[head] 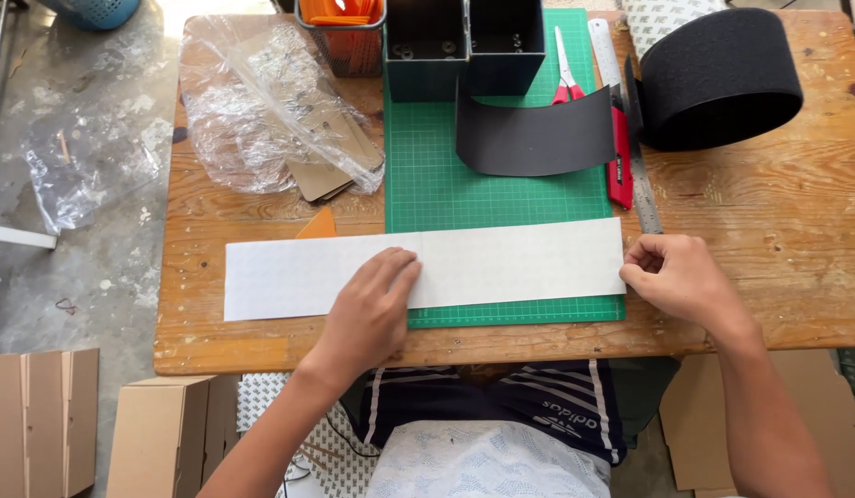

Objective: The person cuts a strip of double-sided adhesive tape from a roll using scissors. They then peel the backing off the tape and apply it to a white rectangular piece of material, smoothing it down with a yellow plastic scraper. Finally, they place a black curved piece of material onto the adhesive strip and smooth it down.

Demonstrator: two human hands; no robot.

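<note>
A worn wooden counter [768, 240] with knots and stains fills the middle of the view under bright, even daylight. Left of the counter lies a grey concrete floor [68, 277], mottled and dusty, brightest near the top edge. A crumpled clear plastic bag [82, 175] rests on the floor left of the counter. Below the counter's near edge stand flat brown cardboard boxes [40, 420].

A green mat [501, 175] is laid on the wooden table [768, 240]. Behind it, two dark boxes [464, 41] are set. Right of it, a black roll [722, 78] is seen; left, crumpled plastic [261, 101].
</note>
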